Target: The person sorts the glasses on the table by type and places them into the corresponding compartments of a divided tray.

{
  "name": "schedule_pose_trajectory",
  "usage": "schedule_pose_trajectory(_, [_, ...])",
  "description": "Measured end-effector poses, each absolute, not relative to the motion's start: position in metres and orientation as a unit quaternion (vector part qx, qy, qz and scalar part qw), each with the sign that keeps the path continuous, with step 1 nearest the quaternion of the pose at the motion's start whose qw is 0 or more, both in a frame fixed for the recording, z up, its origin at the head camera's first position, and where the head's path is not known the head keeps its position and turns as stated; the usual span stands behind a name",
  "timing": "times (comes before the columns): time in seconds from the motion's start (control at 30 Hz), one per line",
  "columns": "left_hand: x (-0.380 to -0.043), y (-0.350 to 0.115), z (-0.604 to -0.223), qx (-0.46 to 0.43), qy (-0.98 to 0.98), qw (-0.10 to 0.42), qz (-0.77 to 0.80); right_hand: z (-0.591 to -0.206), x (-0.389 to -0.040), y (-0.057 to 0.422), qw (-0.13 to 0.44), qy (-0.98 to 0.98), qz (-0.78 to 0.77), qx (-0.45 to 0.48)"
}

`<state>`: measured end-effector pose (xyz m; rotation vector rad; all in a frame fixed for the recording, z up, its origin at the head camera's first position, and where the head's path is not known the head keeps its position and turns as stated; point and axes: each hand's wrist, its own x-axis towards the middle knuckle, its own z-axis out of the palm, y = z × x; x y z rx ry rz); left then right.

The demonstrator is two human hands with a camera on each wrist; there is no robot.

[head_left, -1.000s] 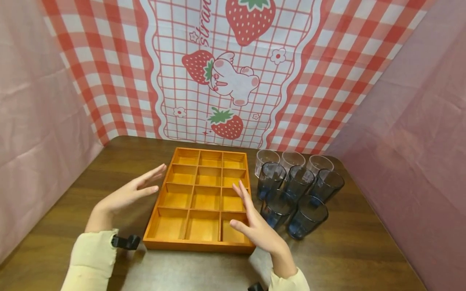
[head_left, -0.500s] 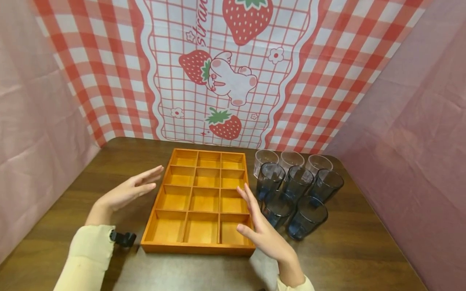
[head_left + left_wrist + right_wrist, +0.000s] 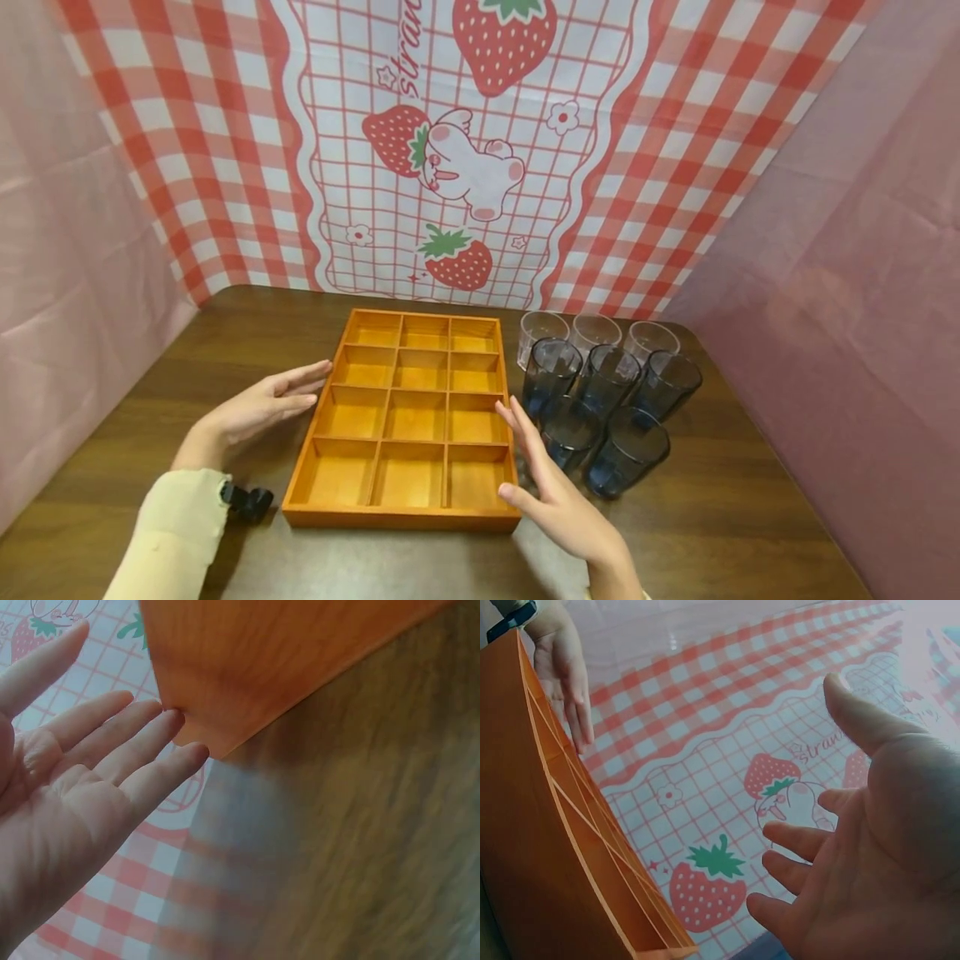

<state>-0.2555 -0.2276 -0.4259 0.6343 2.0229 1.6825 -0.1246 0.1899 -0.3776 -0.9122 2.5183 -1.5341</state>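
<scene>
A shallow orange-brown wooden box (image 3: 401, 521) with several compartments lies on the table, and no items show in it. My left hand (image 3: 255, 410) is by its left side, fingers loosely extended. In the left wrist view its fingertips come up close to the box's side wall (image 3: 247, 667); whether they touch I cannot tell. My right hand (image 3: 562, 508), thumb apart and fingers relaxed, is at the box's right edge, with nothing held. The right wrist view shows that palm (image 3: 885, 847) with a gap between the fingers and the box (image 3: 532, 802).
Right of the box, several dark blue tumblers (image 3: 626, 454) stand close together, with three clear cups (image 3: 543, 329) behind them. My right hand is just left of the nearest tumblers. A strawberry-patterned cloth (image 3: 465, 167) hangs behind the brown table (image 3: 735, 500); pink cloth (image 3: 847, 275) hangs at the sides.
My left hand has lowered toward the box's left side. My right hand has drawn back from over the compartments to the box's right edge. The view has shifted slightly; box and glasses stay in place.
</scene>
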Motion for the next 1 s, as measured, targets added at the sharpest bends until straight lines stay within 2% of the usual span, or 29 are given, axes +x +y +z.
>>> schedule_pose_trajectory(0.27, [-0.256, -0.226, -0.437, 0.233, 0.749, 0.190, 0.591, -0.385, -0.118, 0.199, 0.035, 0.815, -0.505, -0.282])
schedule_pose_trajectory(0.5, [-0.257, -0.224, -0.440, 0.246, 0.732, 0.200, 0.602, -0.389, -0.116, 0.204, 0.023, 0.814, -0.505, -0.286])
schedule_pose_trajectory(0.67, [-0.258, -0.222, -0.441, 0.252, 0.735, 0.206, 0.595, -0.391, -0.116, 0.205, -0.005, 0.814, -0.501, -0.293])
schedule_pose_trajectory(1.0, [-0.259, -0.224, -0.442, 0.234, 0.752, 0.224, 0.574, -0.386, -0.113, 0.209, -0.061, 0.798, -0.549, -0.242])
